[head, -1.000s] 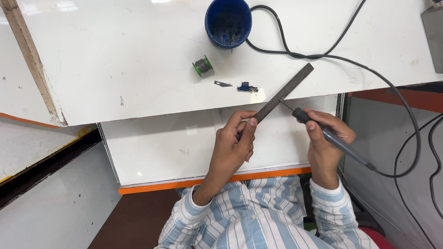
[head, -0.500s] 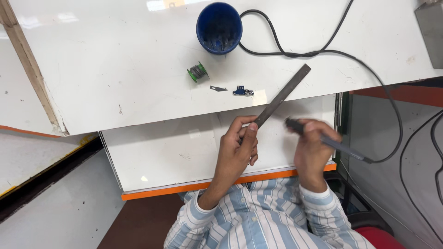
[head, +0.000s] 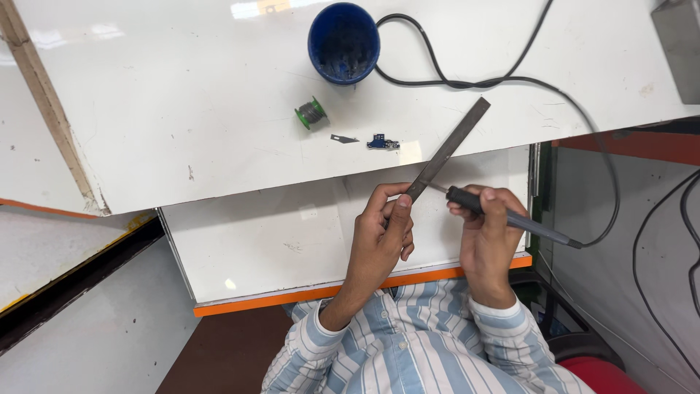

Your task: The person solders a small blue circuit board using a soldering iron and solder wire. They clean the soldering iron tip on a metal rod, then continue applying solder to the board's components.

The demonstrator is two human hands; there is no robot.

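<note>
My left hand (head: 379,230) grips the lower end of a long flat grey metal file (head: 448,148) that slants up to the right over the white table's edge. My right hand (head: 488,233) holds a dark soldering iron (head: 510,217) by its handle, its thin tip touching the file just above my left fingers. The iron's black cord (head: 554,95) loops across the table. Both hands hover above a lower white shelf (head: 277,241) with an orange front edge.
On the white table (head: 182,95) stand a blue cup (head: 343,42), a green spool of solder wire (head: 312,113), a small blade (head: 344,138) and a small blue circuit board (head: 383,142). A grey metal box (head: 679,44) sits at the far right. A wooden strip (head: 44,109) runs along the left.
The view has shifted slightly. My right hand has brought the iron's tip closer along the file toward my left fingers; the left hand keeps its hold on the file.
</note>
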